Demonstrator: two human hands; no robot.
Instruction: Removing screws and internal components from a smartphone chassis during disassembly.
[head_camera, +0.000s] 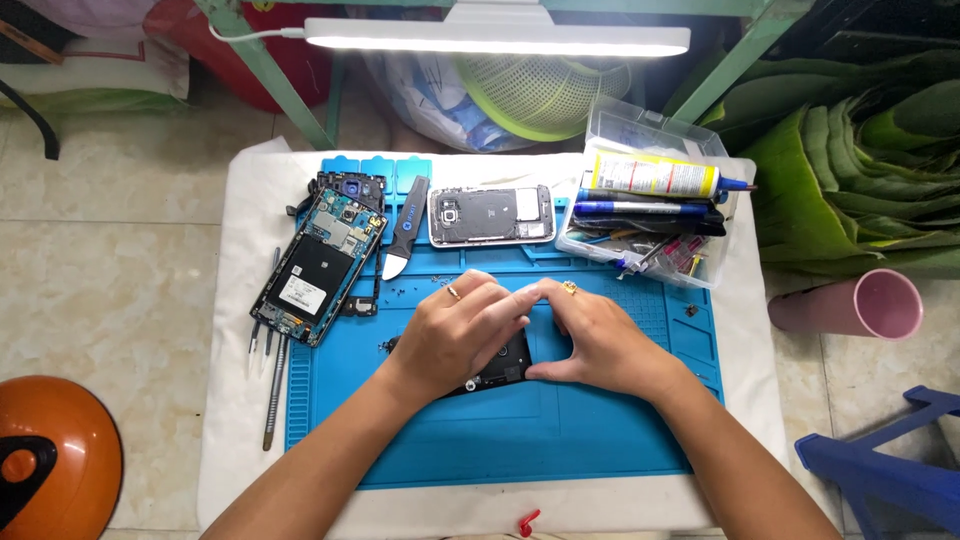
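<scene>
Both hands rest over a dark opened phone body (505, 366) lying on the blue work mat (500, 430). My left hand (455, 335) covers its left and upper part, fingers curled down on it. My right hand (590, 335) presses on its right side, thumb along the lower edge. The fingertips of the two hands meet above the phone. Most of the phone is hidden beneath them. Each hand wears a ring.
A disassembled phone (320, 262) lies at the mat's left, another opened phone (491, 215) at the top, a pry tool (405, 228) between them. Tweezers and a screwdriver (272, 350) lie left of the mat. A clear tool box (645, 205) with a glue tube stands right. A pink cup (860, 305) lies on the floor.
</scene>
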